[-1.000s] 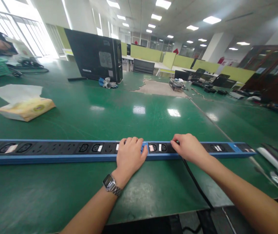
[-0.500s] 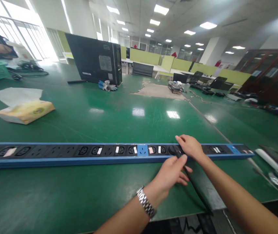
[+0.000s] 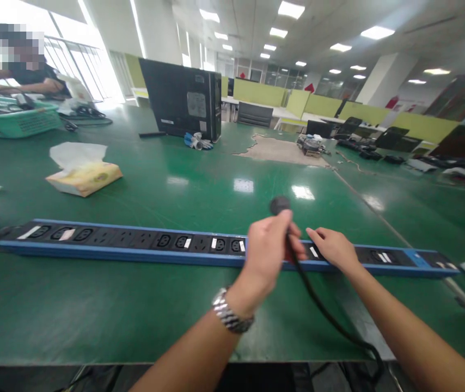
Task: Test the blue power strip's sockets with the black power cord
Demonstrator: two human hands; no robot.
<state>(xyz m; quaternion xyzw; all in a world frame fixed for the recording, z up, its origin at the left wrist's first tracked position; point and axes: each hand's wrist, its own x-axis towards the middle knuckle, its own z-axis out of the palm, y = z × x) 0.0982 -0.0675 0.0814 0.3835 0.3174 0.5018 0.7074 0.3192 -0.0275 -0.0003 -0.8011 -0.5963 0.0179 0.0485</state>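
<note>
My left hand [image 3: 268, 247], a metal watch on its wrist, is closed around a black power plug [image 3: 279, 204]. The plug's round head points up and away, above the far edge of a long blue and black power strip [image 3: 134, 256]. From the plug a black cable [image 3: 318, 302] curves down toward the table's front edge. My right hand [image 3: 332, 247] grips the strip to the right of the plug, with its fingertips at the far edge; some of its fingers are hidden. Behind my left hand part of the socket row is covered.
Beyond the strip stand a tissue pack [image 3: 87, 177], a black computer case [image 3: 183, 100] and crumpled gloves [image 3: 197, 141]. A person [image 3: 36, 76] sits at the far left beside a green basket [image 3: 28, 120]. The green table [image 3: 134, 316] ends just in front of me.
My left hand has pulled the plug out of the strip and lifted it up and left. My right hand stays on the strip. The view has turned somewhat left.
</note>
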